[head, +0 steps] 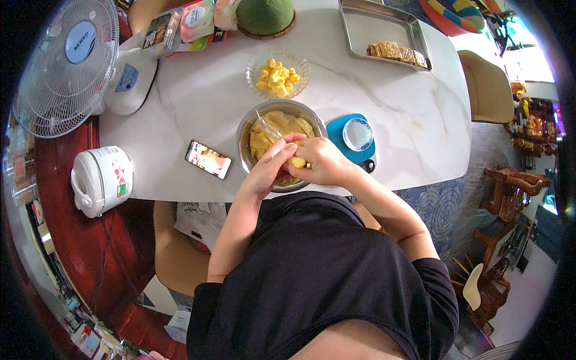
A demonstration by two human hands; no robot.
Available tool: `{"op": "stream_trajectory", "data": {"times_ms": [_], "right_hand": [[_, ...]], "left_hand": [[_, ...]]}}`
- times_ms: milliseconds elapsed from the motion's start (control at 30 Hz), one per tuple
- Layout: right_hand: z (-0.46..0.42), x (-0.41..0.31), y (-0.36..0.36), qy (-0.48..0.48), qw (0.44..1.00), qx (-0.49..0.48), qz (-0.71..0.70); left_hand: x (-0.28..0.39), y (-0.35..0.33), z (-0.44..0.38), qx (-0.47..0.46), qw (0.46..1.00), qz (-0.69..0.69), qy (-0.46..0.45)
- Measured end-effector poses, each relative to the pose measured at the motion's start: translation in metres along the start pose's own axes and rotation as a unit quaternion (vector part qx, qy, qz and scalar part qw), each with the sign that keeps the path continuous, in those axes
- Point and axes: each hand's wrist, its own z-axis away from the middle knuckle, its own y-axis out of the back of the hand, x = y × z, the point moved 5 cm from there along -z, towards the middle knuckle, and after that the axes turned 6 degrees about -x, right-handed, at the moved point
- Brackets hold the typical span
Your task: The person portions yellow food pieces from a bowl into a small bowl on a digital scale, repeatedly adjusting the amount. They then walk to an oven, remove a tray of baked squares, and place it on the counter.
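Over a steel mixing bowl (241, 144) my left hand (274, 163) and my right hand (321, 161) meet around a small yellow lump (297, 162). The fingers of both hands touch it and partly hide it. Inside the bowl lies a yellow-brown dough or paste (283, 122), with a clear plastic utensil (267, 126) leaning in it. Beyond the bowl, a clear glass dish (302, 87) holds several yellow pieces (277, 77). At the right of the bowl, a small white dish (357, 134) rests on a blue kitchen scale (338, 130).
A lit phone (208, 159) lies left of the bowl. Farther left stand a white rice cooker (102, 180) and a table fan (130, 83). Packets (197, 22) and a green dome (265, 17) are at the far edge. A metal tray (382, 27) holds wrapped pieces (396, 52) at the far right.
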Motion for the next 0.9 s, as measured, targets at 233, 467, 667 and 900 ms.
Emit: {"op": "stream_trajectory", "data": {"times_ms": [233,467,667,900], "right_hand": [[0.012,-0.009,-0.001,0.001,0.999,0.014,0.043],[0.021,0.016,-0.005,-0.163,0.933,0.140,-0.290],[0.072,0.093,0.034,-0.353,0.914,0.179,-0.095],[0.127,0.131,0.047,-0.428,0.855,0.059,0.289]], "left_hand": [[-0.001,-0.005,-0.001,-0.043,0.999,0.027,-0.001],[-0.002,0.001,-0.004,-0.041,0.995,0.086,-0.037],[-0.014,0.025,-0.006,0.024,0.996,0.067,-0.051],[-0.034,0.045,-0.017,0.039,0.997,0.020,-0.059]]}}
